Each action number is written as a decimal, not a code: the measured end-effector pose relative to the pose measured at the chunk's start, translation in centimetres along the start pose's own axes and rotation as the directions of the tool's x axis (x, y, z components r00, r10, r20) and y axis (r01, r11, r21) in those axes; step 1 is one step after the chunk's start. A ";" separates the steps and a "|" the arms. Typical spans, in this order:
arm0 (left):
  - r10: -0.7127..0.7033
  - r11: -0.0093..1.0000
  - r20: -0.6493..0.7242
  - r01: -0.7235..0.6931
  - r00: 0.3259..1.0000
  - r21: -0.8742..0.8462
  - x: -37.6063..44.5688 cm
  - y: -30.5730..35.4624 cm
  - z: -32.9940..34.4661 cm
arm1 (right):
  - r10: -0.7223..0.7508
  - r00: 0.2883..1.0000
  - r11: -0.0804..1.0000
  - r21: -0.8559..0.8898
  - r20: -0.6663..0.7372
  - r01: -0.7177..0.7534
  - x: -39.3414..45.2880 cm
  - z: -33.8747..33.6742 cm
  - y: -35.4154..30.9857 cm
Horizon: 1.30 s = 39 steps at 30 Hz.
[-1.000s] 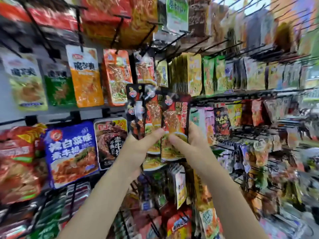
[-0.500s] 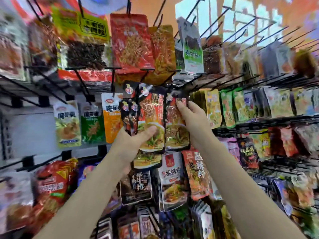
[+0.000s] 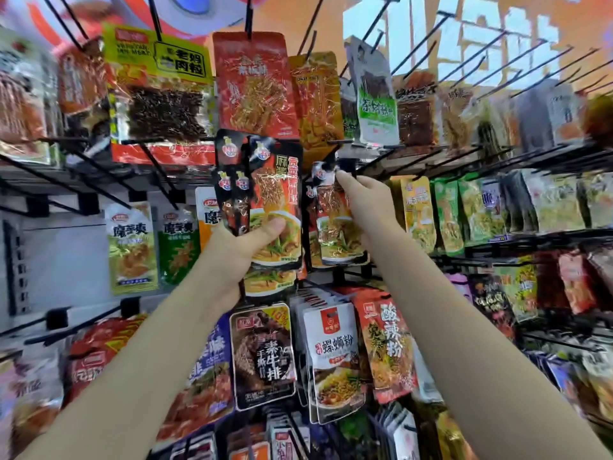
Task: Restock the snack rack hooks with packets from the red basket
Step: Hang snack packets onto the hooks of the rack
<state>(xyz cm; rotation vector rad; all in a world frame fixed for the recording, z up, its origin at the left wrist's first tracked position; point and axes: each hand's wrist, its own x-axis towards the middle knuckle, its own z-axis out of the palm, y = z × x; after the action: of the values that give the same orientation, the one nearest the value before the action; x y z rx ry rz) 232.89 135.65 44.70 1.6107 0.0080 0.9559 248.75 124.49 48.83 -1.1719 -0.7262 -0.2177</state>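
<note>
Head view: left hand [image 3: 232,247] grips the spare packets [image 3: 265,200] fanned for picking — right hand [image 3: 368,197] pinches one packet [image 3: 335,224] at its top, to thread the hook [image 3: 371,162].

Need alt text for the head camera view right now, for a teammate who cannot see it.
The right hand pinches the top of one black-and-red noodle packet at a hook on the snack rack, while the left hand grips a fanned stack of matching packets. Other snack packets hang all around.

Left hand [image 3: 238,247] grips a fanned stack of black-and-red packets [image 3: 265,200], thumb across the front one. Right hand [image 3: 368,197] pinches the top of a single matching packet [image 3: 335,224] at a black rack hook [image 3: 348,164]. Rows of hung snacks surround.
</note>
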 end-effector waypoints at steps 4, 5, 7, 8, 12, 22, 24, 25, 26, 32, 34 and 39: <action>-0.007 1.000 0.003 0.007 1.000 0.000 0.2 -0.3 0.3 | 0.011 1.000 1.000 -0.009 0.006 -0.011 -0.2 -0.6 -0.1; -0.007 1.000 0.009 0.007 1.000 0.002 0.2 -0.3 0.4 | 0.010 1.000 1.000 -0.001 0.002 -0.010 -0.2 -0.6 -0.2; 0.010 1.000 0.017 -0.010 1.000 0.003 0.3 -0.4 0.6 | 0.019 1.000 1.000 -0.010 0.007 -0.019 -0.1 -0.7 -0.1; 0.021 1.000 0.021 -0.021 1.000 0.003 0.3 -0.4 0.7 | 0.024 1.000 0.999 -0.029 0.019 -0.023 0.1 -0.7 0.0; 0.050 0.999 0.024 -0.050 0.998 0.014 0.7 -0.6 0.7 | -0.107 0.992 0.979 -0.183 -0.071 0.093 0.3 -0.8 0.5; 0.022 0.998 0.048 -0.024 0.999 0.049 0.5 -0.3 1.3 | -0.284 0.950 0.957 -0.026 0.132 0.290 -2.9 0.8 0.3; -0.032 0.997 -0.031 0.034 0.999 0.073 0.8 -0.2 0.8 | -0.214 0.973 0.975 -0.036 0.085 0.218 -1.8 0.1 0.6; -0.045 0.994 -0.069 0.052 0.997 0.099 1.0 -0.3 0.5 | -0.172 0.983 0.983 -0.053 0.069 0.176 -1.4 -0.3 0.5; -0.043 0.991 -0.090 0.054 0.995 0.124 1.3 -0.4 0.1 | -0.128 0.990 0.989 -0.074 0.056 0.132 -1.0 -0.5 0.6; -0.089 0.988 -0.079 0.098 0.993 0.115 4.3 -2.8 -1.8 | -0.032 0.999 0.997 -0.076 0.034 0.034 0.3 0.2 0.1; -0.117 0.992 -0.059 0.120 0.991 0.047 3.1 -1.7 -1.0 | -0.032 0.999 0.996 -0.082 0.028 0.034 0.5 0.2 -0.2; -0.063 0.997 0.034 0.061 0.997 0.044 1.2 -0.1 0.3 | -0.048 0.998 0.992 -0.115 0.031 0.051 0.7 -0.4 -0.1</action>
<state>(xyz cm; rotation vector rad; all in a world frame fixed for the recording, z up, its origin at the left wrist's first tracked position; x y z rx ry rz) 233.89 136.07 45.29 1.6567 0.0540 0.8849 249.37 124.29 49.21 -1.2700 -0.7761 -0.2885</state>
